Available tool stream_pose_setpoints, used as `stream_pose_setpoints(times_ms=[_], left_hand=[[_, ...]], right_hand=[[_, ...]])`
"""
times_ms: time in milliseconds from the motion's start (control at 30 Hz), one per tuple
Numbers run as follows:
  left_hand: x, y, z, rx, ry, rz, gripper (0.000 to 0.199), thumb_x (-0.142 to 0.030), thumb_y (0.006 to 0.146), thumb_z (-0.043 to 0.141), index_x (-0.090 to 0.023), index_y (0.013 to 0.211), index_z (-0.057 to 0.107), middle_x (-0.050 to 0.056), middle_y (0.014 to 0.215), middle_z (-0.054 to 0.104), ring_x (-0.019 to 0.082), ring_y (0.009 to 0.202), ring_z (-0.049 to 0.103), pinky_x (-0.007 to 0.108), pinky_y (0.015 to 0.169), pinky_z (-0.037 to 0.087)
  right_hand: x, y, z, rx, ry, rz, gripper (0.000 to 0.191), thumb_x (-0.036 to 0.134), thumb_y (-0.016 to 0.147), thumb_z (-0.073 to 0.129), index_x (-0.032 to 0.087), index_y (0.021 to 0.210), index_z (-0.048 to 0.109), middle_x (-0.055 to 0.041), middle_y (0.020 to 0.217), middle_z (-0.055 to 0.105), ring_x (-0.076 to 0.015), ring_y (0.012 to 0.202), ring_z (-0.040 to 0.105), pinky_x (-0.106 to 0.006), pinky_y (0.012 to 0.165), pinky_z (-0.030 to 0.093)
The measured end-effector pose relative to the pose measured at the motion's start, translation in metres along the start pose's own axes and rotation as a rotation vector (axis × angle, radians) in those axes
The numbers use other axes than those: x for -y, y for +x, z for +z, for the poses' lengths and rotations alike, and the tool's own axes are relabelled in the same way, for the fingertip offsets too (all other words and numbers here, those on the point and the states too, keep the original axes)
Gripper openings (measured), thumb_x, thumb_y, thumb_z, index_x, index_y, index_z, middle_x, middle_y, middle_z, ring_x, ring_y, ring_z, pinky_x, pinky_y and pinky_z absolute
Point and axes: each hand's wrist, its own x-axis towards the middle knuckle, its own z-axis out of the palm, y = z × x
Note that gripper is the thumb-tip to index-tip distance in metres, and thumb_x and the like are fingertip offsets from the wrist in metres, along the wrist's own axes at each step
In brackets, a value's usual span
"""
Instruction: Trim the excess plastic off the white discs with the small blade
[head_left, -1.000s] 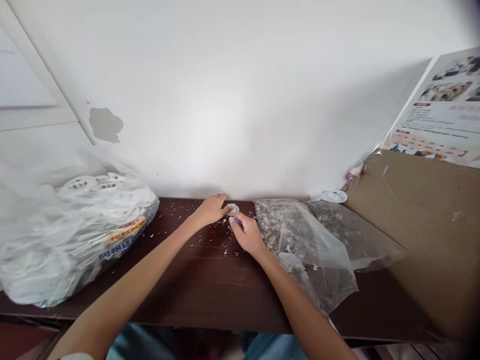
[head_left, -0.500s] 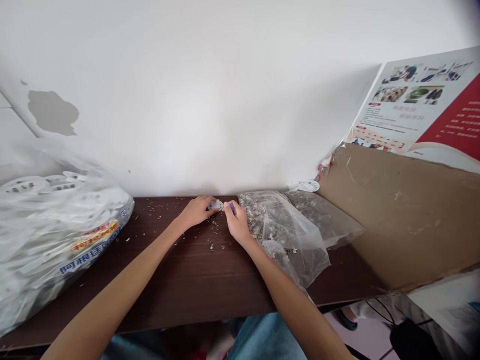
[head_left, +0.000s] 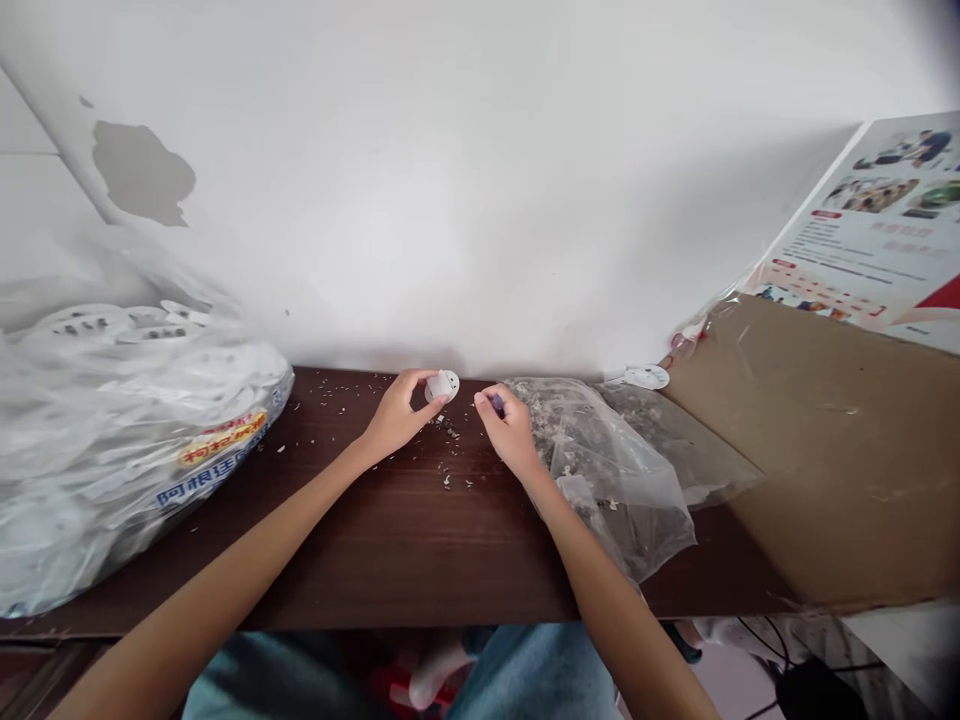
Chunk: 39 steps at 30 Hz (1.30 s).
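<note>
Between the thumb and fingers of my left hand (head_left: 397, 412) is a white round plastic plate (head_left: 453, 384) with small dark holes, tilted up near the wall. My right hand (head_left: 513, 432) is closed around a small tool with a blue-purple handle (head_left: 497, 403); its tip is too small to make out. The two hands are a short gap apart. Below the plate, little dark and pale scraps (head_left: 447, 430) lie scattered on the dark brown table (head_left: 420, 560).
A big clear bag of white plates (head_left: 90, 430) fills the left side. At right, clear plastic bags (head_left: 600, 440) of small scraps lie beside my right hand. Another white plate (head_left: 646, 377) rests behind them, and a cardboard panel (head_left: 817, 450) leans at the far right.
My right hand has drawn away from the white plate to the right, opening a gap. The left hand has tilted the plate up so more of it shows. The camera view has shifted.
</note>
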Motion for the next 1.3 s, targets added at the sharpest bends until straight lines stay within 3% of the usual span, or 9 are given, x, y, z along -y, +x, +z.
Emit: stream_pose_setpoints(times_ms=[167,333,533,733,933,1200,1300], left_hand=[[-0.002,-0.023,-0.011,-0.185,-0.259,-0.07,0.043,-0.048,0.095,0.075,-0.024,0.13,0.065,0.011,0.139,0.068,0.027,0.129,0.065,0.047,0.114,0.049],[-0.005,-0.028,-0.01,-0.264,-0.549,-0.241,0.044,-0.051,0.096,0.072,-0.022,0.128,0.063,0.013,0.14,0.066,0.028,0.126,0.067,0.041,0.104,0.055],[-0.016,-0.028,-0.009,-0.154,-0.893,-0.416,0.053,-0.054,0.1,0.059,-0.022,0.141,0.057,0.014,0.139,0.068,0.024,0.097,0.076,0.03,0.074,0.056],[-0.024,-0.033,-0.004,0.031,-1.169,-0.601,0.055,-0.056,0.105,0.05,-0.014,0.138,0.064,0.018,0.138,0.07,0.017,0.077,0.07,0.027,0.063,0.053],[-0.022,-0.036,-0.002,0.152,-1.214,-0.649,0.059,-0.054,0.106,0.042,-0.011,0.14,0.065,0.021,0.133,0.072,0.016,0.068,0.065,0.028,0.059,0.05],[-0.021,-0.038,-0.004,0.235,-1.196,-0.645,0.057,-0.05,0.102,0.047,-0.011,0.137,0.068,0.02,0.124,0.075,0.016,0.064,0.06,0.029,0.059,0.049],[-0.021,-0.037,-0.003,0.246,-1.155,-0.629,0.056,-0.054,0.102,0.051,-0.014,0.137,0.068,0.018,0.12,0.076,0.014,0.061,0.058,0.028,0.056,0.048]], right_hand=[[0.001,-0.003,0.001,0.263,-0.421,-0.042,0.016,0.036,0.1,0.061,0.023,0.102,0.071,-0.0038,0.099,0.07,-0.0187,0.085,0.063,-0.03,0.077,0.044],[-0.009,-0.011,0.012,0.435,-0.604,-0.021,0.031,0.024,0.105,0.051,0.025,0.127,0.072,-0.0086,0.118,0.067,-0.0214,0.099,0.066,-0.031,0.08,0.045],[-0.007,-0.016,0.015,0.499,-0.729,-0.062,0.039,0.025,0.107,0.047,0.031,0.14,0.068,-0.0084,0.124,0.064,-0.0221,0.1,0.068,-0.031,0.076,0.046],[-0.006,-0.017,0.014,0.544,-0.767,-0.098,0.041,0.026,0.109,0.045,0.033,0.145,0.064,-0.008,0.124,0.063,-0.0218,0.103,0.068,-0.03,0.075,0.045],[-0.008,-0.016,0.017,0.527,-0.813,-0.091,0.027,0.027,0.109,0.047,0.025,0.127,0.066,-0.0089,0.122,0.064,-0.0231,0.102,0.068,-0.032,0.072,0.043],[-0.011,-0.017,0.017,0.477,-0.775,-0.085,0.017,0.029,0.109,0.05,0.023,0.114,0.065,-0.0096,0.119,0.066,-0.0233,0.1,0.068,-0.032,0.073,0.043],[-0.016,-0.014,0.016,0.425,-0.667,-0.082,0.016,0.028,0.107,0.053,0.023,0.111,0.067,-0.009,0.115,0.068,-0.0228,0.099,0.067,-0.032,0.078,0.045]])
